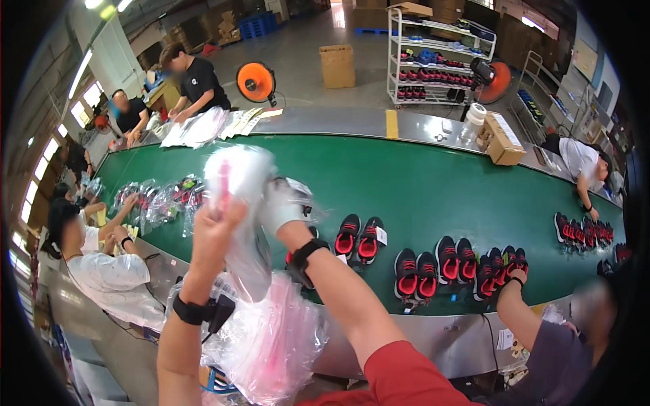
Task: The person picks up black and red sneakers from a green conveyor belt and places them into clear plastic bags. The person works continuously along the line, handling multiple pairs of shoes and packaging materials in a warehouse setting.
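Note:
My left hand (215,230) grips the top of a clear plastic bag (245,203) that I hold up over the belt; something pink shows blurred through it. Gloved in white, my right hand (281,206) pinches the same bag from the right side. Both wrists wear black bands. Below my arms lies a heap of clear plastic bags (271,345) on the metal edge. Just beyond my right hand a pair of black and red shoes (359,238) rests on the green conveyor belt (406,176).
More shoe pairs (447,264) line the belt's near side to the right, where another person's hand (509,284) reaches in. Bagged shoes (162,199) lie at the left beside seated workers. A cardboard box (501,139), fans and a shoe rack (433,57) stand beyond.

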`<control>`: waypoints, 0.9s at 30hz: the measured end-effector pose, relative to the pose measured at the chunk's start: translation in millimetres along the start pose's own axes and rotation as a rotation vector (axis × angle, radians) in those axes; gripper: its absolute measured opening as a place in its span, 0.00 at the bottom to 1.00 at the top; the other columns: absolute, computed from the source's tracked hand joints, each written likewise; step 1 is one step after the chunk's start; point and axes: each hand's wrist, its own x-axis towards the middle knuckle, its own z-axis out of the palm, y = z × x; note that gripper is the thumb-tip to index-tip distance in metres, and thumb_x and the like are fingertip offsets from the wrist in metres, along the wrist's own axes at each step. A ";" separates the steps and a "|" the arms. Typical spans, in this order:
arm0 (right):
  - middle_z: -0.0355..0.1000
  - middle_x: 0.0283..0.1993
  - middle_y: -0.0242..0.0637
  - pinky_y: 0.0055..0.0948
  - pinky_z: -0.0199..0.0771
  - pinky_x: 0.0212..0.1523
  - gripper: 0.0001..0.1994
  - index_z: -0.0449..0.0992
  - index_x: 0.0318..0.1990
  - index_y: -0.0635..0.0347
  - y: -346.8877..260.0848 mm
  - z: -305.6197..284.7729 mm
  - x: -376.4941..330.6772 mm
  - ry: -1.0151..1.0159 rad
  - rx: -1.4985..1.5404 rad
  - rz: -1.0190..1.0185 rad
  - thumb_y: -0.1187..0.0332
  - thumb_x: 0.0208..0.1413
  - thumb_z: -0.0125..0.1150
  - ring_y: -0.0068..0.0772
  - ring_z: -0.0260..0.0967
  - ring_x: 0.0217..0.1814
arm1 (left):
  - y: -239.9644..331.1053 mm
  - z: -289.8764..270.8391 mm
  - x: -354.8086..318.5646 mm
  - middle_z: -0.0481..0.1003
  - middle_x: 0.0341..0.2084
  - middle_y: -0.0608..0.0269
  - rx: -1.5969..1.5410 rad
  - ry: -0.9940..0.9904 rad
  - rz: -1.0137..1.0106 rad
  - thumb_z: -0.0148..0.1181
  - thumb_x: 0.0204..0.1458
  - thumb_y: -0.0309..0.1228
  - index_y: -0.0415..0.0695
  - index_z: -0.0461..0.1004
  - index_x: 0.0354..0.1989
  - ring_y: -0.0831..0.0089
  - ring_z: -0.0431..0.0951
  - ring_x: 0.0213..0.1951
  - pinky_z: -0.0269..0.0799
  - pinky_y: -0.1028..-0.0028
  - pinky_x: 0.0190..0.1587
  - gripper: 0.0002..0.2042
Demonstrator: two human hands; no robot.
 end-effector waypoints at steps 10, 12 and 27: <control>0.72 0.38 0.40 0.26 0.67 0.47 0.23 0.73 0.44 0.67 -1.7 -37.0 -67.1 -0.500 1.566 -0.029 0.52 0.56 0.55 0.28 0.69 0.43 | -52.7 -14.4 6.7 0.74 0.30 0.68 -0.466 -0.050 -0.346 0.59 0.53 0.34 0.42 0.72 0.40 0.82 0.73 0.31 0.71 0.79 0.29 0.11; 0.72 0.31 0.36 0.29 0.70 0.40 0.17 0.71 0.39 0.64 6.8 -63.4 -75.8 -0.524 1.364 0.073 0.57 0.55 0.56 0.28 0.70 0.36 | -51.5 -14.6 3.2 0.74 0.31 0.68 -0.369 -0.047 -0.237 0.58 0.54 0.33 0.41 0.72 0.42 0.81 0.74 0.31 0.72 0.78 0.31 0.11; 0.72 0.39 0.44 0.36 0.71 0.41 0.06 0.74 0.35 0.60 84.4 -70.8 -148.2 0.016 0.408 -0.104 0.70 0.51 0.52 0.44 0.71 0.41 | 31.4 114.0 -97.9 0.71 0.15 0.49 0.303 -0.248 0.344 0.57 0.51 0.28 0.35 0.74 0.31 0.65 0.71 0.18 0.66 0.70 0.24 0.07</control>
